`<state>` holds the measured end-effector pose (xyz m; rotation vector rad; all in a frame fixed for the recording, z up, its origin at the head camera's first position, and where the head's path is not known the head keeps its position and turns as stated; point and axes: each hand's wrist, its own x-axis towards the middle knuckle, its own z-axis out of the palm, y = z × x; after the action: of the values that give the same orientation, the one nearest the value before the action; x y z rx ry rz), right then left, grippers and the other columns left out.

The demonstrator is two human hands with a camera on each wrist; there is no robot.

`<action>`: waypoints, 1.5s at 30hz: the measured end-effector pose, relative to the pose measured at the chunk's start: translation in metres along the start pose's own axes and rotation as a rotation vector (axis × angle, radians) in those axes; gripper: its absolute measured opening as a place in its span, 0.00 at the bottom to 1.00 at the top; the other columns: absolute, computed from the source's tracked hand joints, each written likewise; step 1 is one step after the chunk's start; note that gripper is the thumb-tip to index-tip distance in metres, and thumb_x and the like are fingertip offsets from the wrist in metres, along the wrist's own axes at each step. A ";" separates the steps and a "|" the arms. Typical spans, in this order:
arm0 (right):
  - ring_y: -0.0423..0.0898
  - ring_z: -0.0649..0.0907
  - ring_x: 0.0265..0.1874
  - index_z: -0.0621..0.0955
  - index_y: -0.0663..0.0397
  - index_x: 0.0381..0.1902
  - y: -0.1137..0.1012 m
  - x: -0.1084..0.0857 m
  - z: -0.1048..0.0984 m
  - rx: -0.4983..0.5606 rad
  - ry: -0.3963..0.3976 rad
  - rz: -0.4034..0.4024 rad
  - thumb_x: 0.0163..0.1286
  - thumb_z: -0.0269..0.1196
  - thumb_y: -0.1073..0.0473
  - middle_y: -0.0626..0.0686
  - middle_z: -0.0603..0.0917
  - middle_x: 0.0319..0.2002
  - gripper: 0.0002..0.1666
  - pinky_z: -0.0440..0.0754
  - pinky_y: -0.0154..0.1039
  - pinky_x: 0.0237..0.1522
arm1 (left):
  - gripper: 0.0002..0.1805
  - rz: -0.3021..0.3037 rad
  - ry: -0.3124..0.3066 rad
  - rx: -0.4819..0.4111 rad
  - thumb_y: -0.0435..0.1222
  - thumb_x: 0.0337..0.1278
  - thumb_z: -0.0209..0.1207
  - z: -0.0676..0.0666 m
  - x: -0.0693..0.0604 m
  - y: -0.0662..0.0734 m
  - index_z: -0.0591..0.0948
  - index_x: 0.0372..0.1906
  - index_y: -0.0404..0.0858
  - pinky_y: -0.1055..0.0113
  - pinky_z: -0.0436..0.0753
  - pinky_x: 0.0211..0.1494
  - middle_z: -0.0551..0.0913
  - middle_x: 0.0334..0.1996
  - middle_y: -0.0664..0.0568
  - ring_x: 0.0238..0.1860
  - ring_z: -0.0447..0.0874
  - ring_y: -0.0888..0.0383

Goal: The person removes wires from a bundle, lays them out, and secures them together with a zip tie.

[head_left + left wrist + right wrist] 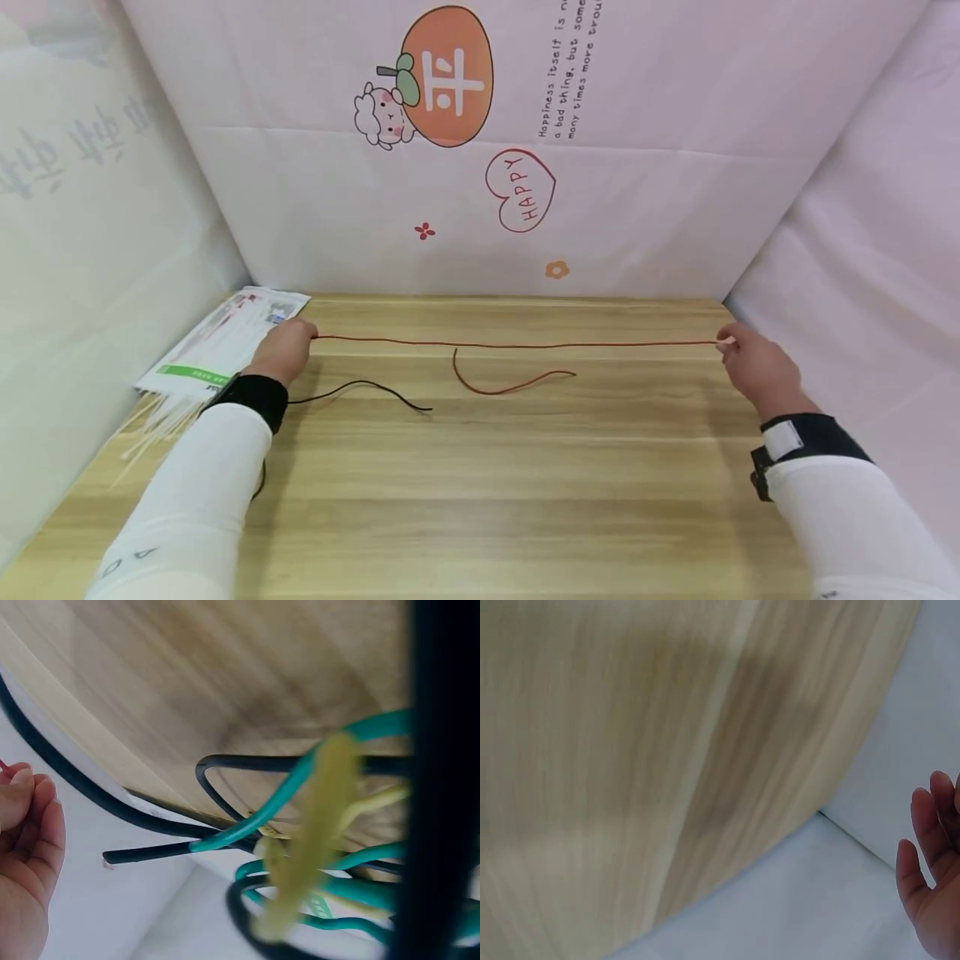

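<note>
A thin red wire [517, 346] is stretched nearly straight across the table between both hands in the head view. My left hand [287, 350] pinches its left end, and my right hand [761, 371] grips the right end between thumb and finger. Below the taut length lies a shorter, curved red wire [491, 392], touched by neither hand. A black wire [363, 382] runs out from under the left wrist. Close to that wrist, the left wrist view shows green wire [279, 796], black wire [150, 853] and blurred yellow wire [311, 840] bunched together.
A white plastic packet [225, 333] with a green stripe lies at the table's back left corner. Thin pale strips [161, 425] stick out beside it. White printed sheets [637, 208] stand around the wooden table [510, 500] at the back and both sides.
</note>
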<state>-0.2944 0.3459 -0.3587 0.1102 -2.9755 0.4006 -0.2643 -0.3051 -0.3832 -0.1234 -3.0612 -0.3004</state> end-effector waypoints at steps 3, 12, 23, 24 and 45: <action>0.58 0.79 0.28 0.72 0.61 0.46 0.000 0.005 0.013 -0.002 0.015 -0.032 0.75 0.50 0.59 0.69 0.81 0.38 0.10 0.72 0.47 0.24 | 0.14 -0.026 0.007 0.012 0.18 0.60 0.45 0.003 0.005 -0.005 0.81 0.43 0.25 0.45 0.76 0.52 0.80 0.43 0.30 0.48 0.78 0.34; 0.63 0.79 0.38 0.78 0.63 0.44 -0.005 0.021 0.033 -0.011 -0.053 -0.015 0.72 0.54 0.62 0.68 0.80 0.42 0.10 0.75 0.55 0.34 | 0.12 -0.021 -0.010 0.094 0.18 0.58 0.45 0.005 0.010 -0.007 0.78 0.30 0.27 0.44 0.79 0.45 0.80 0.34 0.31 0.40 0.80 0.34; 0.60 0.79 0.36 0.79 0.62 0.41 -0.002 0.018 0.051 -0.018 -0.165 0.041 0.67 0.57 0.59 0.64 0.82 0.38 0.11 0.75 0.52 0.34 | 0.12 -0.025 -0.025 0.143 0.18 0.55 0.47 0.019 0.016 -0.005 0.81 0.29 0.29 0.45 0.80 0.44 0.81 0.33 0.34 0.40 0.81 0.38; 0.60 0.79 0.36 0.79 0.62 0.41 -0.002 0.018 0.052 -0.017 -0.176 0.052 0.67 0.57 0.59 0.64 0.82 0.38 0.11 0.74 0.52 0.34 | 0.12 -0.022 -0.022 0.141 0.18 0.55 0.47 0.021 0.016 -0.005 0.81 0.28 0.29 0.45 0.80 0.44 0.81 0.33 0.34 0.40 0.81 0.38; 0.73 0.70 0.54 0.71 0.65 0.62 -0.012 -0.001 0.019 -0.134 0.046 -0.053 0.72 0.51 0.48 0.74 0.71 0.57 0.30 0.71 0.68 0.45 | 0.23 -0.030 0.035 -0.011 0.24 0.53 0.49 -0.007 -0.013 -0.005 0.73 0.58 0.26 0.41 0.74 0.52 0.71 0.53 0.28 0.56 0.70 0.31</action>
<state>-0.2948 0.3295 -0.3734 0.1627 -2.9363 0.1934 -0.2516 -0.3128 -0.3780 -0.0718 -3.0296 -0.3180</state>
